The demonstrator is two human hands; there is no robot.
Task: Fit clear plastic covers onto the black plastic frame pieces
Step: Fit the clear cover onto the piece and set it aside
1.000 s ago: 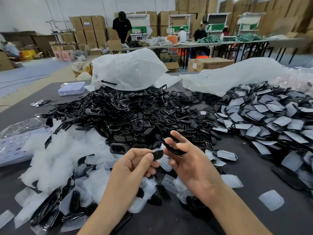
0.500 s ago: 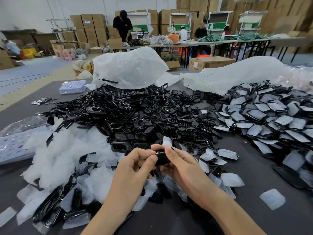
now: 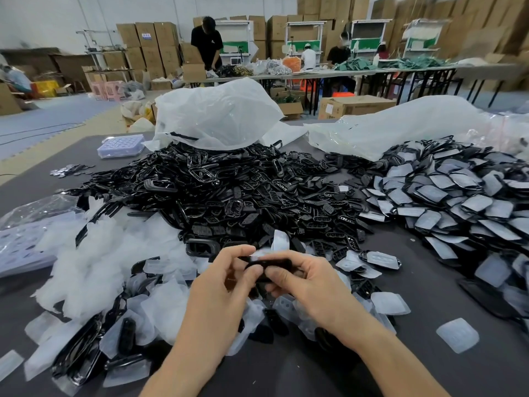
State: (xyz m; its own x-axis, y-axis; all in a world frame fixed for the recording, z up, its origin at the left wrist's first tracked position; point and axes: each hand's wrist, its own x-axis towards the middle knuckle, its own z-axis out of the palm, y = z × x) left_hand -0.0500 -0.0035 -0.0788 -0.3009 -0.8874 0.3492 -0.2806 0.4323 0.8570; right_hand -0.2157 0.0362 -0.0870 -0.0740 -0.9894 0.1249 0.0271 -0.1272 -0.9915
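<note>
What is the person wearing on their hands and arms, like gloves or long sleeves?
No gloves. The left hand and the right hand are both bare. The left forearm and the right forearm are bare too, and no sleeve reaches into view. I can see no watch, bracelet or ring.
</note>
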